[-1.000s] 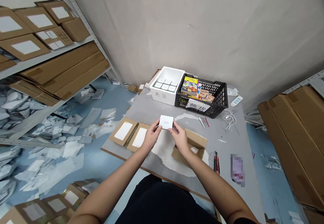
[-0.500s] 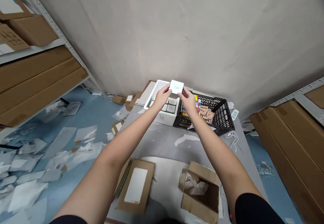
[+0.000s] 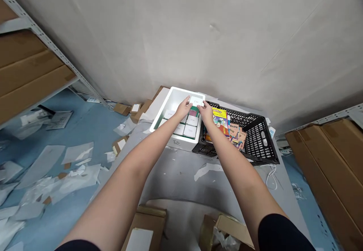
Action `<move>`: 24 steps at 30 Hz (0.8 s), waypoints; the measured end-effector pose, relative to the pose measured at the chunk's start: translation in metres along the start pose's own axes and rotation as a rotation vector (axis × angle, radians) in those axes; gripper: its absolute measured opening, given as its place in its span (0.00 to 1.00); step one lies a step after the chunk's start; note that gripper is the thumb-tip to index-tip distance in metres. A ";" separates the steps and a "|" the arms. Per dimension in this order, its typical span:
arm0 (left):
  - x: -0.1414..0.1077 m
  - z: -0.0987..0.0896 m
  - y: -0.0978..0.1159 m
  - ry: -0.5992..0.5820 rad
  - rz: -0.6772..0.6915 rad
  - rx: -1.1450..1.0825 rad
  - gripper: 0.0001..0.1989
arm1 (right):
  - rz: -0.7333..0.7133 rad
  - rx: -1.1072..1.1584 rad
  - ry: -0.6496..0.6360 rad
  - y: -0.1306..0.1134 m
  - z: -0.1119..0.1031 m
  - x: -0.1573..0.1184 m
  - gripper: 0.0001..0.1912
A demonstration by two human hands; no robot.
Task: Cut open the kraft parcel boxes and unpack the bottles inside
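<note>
My left hand (image 3: 184, 107) and my right hand (image 3: 205, 111) pinch a small white square box (image 3: 196, 101) by its edges with their fingertips. They hold it over the far end of an open white foam box (image 3: 181, 142). Several similar white boxes (image 3: 189, 131) lie in rows inside on a green bottom, and my hands hide part of that row. My right hand is also close to a black plastic crate (image 3: 259, 141) holding colourful books (image 3: 220, 120).
The foam box and crate stand side by side on a grey table (image 3: 181, 175) against a concrete wall. Flat cardboard packs (image 3: 146, 224) and an open cardboard box (image 3: 227, 232) lie at the near edge. Metal shelves stand left, stacked cartons (image 3: 320, 175) right, and paper litters the blue floor (image 3: 56, 175).
My hands have carried the white box forward from above the cardboard pieces to the foam box, and it now sits lower, inside the rim. The view has tilted and shifted with my head.
</note>
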State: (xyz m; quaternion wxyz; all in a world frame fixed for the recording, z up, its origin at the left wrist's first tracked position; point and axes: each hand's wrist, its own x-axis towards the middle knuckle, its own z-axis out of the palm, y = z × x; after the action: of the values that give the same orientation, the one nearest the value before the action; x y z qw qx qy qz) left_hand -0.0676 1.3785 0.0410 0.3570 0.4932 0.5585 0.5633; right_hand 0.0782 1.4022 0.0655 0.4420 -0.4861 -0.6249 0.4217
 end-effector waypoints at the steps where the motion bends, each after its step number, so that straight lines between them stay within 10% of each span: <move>1: 0.002 0.002 -0.011 -0.011 -0.008 0.059 0.31 | 0.015 -0.079 0.033 0.008 0.002 0.000 0.28; 8: 0.012 0.012 -0.040 -0.157 -0.063 0.604 0.12 | 0.062 -0.656 -0.094 0.018 0.012 -0.006 0.09; 14: 0.015 0.014 -0.031 -0.191 -0.099 0.702 0.10 | -0.101 -0.463 -0.098 -0.008 -0.010 -0.043 0.14; 20: -0.024 0.007 -0.004 -0.113 0.069 0.683 0.12 | -0.123 -0.175 0.080 -0.007 -0.128 -0.177 0.16; 24: -0.119 0.008 0.021 -0.077 0.248 0.512 0.20 | 0.141 -0.318 0.376 0.013 -0.247 -0.308 0.20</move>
State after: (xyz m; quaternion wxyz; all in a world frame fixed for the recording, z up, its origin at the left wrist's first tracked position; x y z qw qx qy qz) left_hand -0.0259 1.2645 0.0418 0.1702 0.6527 0.6041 0.4243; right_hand 0.3608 1.1267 0.0713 0.4380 -0.6617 -0.5548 0.2500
